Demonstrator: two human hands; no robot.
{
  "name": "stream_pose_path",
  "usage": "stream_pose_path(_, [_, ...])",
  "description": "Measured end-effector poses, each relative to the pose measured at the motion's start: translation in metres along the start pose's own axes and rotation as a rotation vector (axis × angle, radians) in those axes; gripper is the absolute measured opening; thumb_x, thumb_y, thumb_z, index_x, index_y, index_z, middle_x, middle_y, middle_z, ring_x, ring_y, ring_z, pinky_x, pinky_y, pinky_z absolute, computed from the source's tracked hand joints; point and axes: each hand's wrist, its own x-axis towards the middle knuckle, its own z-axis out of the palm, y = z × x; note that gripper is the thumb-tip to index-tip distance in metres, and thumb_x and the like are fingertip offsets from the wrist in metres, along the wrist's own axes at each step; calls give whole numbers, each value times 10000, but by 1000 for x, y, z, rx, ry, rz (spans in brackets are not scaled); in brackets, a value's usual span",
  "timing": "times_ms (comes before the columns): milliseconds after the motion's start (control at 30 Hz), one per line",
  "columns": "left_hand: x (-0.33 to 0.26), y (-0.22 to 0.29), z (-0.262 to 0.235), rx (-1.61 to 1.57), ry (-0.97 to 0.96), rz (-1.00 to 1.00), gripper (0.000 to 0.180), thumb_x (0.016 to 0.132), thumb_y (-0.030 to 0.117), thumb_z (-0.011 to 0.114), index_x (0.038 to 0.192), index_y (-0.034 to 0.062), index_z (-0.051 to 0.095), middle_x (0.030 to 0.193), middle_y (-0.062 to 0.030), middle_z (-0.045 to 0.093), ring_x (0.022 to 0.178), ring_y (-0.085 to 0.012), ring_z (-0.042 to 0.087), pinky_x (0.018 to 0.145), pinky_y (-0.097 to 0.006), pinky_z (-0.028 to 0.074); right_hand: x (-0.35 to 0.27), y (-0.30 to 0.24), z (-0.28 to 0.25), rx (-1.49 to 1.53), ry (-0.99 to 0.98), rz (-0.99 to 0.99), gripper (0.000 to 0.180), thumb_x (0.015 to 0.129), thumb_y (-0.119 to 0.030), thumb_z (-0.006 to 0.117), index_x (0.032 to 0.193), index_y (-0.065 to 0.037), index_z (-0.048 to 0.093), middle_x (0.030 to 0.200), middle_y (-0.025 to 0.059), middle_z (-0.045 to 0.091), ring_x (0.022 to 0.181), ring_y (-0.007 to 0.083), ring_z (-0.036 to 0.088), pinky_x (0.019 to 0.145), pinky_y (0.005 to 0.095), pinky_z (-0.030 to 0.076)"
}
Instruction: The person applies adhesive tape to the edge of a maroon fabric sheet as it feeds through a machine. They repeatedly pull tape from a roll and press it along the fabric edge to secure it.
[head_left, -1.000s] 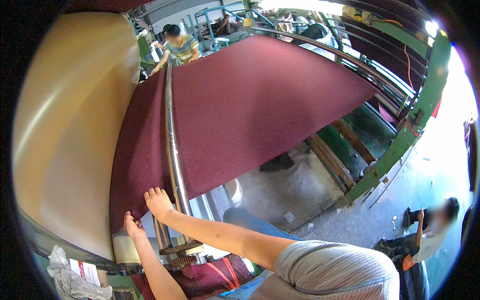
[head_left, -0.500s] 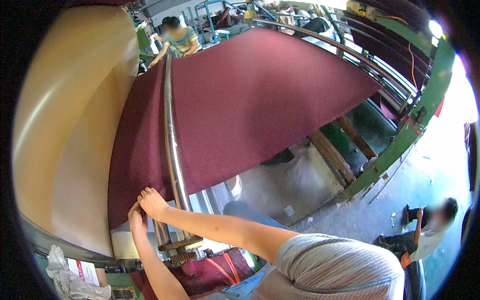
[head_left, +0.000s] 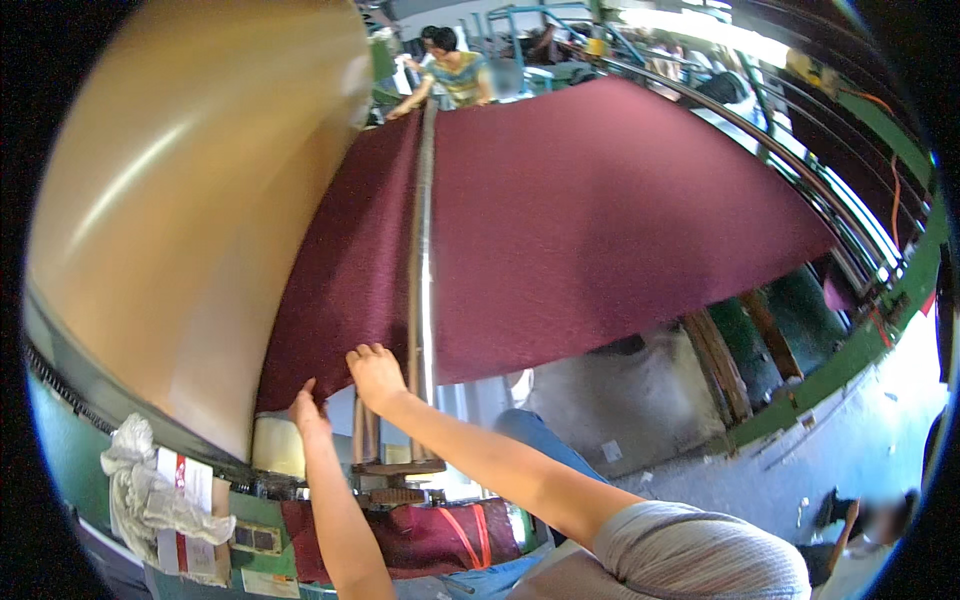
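Observation:
A wide sheet of maroon fabric (head_left: pixel 600 220) stretches from a rail at the far right, over a shiny metal bar (head_left: pixel 426 250), to a large tan roller (head_left: pixel 200 230) on the left. My left hand (head_left: pixel 313 412) is closed at the fabric's near edge, close to the roller; the sheet partly hides its fingers. Just left of the bar, my right hand (head_left: pixel 377 378) has its fingers curled over the same edge. A small gap separates the two hands. Between bar and roller the fabric runs in soft folds.
Across the sheet, a person (head_left: pixel 455 75) reaches toward its far edge. Below my hands lies a maroon fabric bundle (head_left: pixel 420 540) with orange ties. Crumpled white plastic (head_left: pixel 140 480) sits at lower left. A green frame (head_left: pixel 830 390) curves along the right; another person (head_left: pixel 850 530) is at lower right.
My hands were together at the fabric edge; now they are apart, the right one nearer the bar. The view has turned left, so the scene sits farther right.

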Motion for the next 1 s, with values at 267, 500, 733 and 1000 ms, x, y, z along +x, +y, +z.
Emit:
stream_pose_path(267, [-33, 0, 20, 116, -399, 65, 210, 811, 20, 456, 897, 24, 647, 832, -77, 628, 682, -139, 571, 552, -250, 440, -4, -6, -1, 20, -39, -212, 141, 706, -50, 561, 842, -56, 597, 888, 99, 595, 890, 265, 571, 795, 363, 466])
stream_pose_path(500, [-30, 10, 11, 143, -142, 119, 156, 759, 5, 446, 742, 37, 598, 618, -38, 550, 452, -106, 454, 397, -237, 353, 3, -6, -7, 84, 160, 41, 137, 654, -22, 578, 783, -69, 570, 867, 105, 543, 872, 288, 531, 770, 379, 430])
stream_pose_path(733, [-21, 14, 4, 120, 111, 46, 98, 769, 105, 507, 729, 75, 592, 576, -12, 507, 426, -98, 429, 384, -241, 327, -3, 2, -1, 164, 104, -39, 70, 670, -8, 558, 716, -60, 571, 776, 116, 591, 794, 300, 575, 751, 381, 459])
stream_pose_path(1000, [-40, 13, 17, 140, -215, -4, 154, 800, 49, 488, 843, 41, 636, 713, -49, 588, 490, -120, 495, 415, -245, 388, -4, 0, 2, 160, 80, -182, 23, 664, -40, 574, 678, -57, 570, 744, 98, 590, 773, 277, 582, 763, 374, 462])
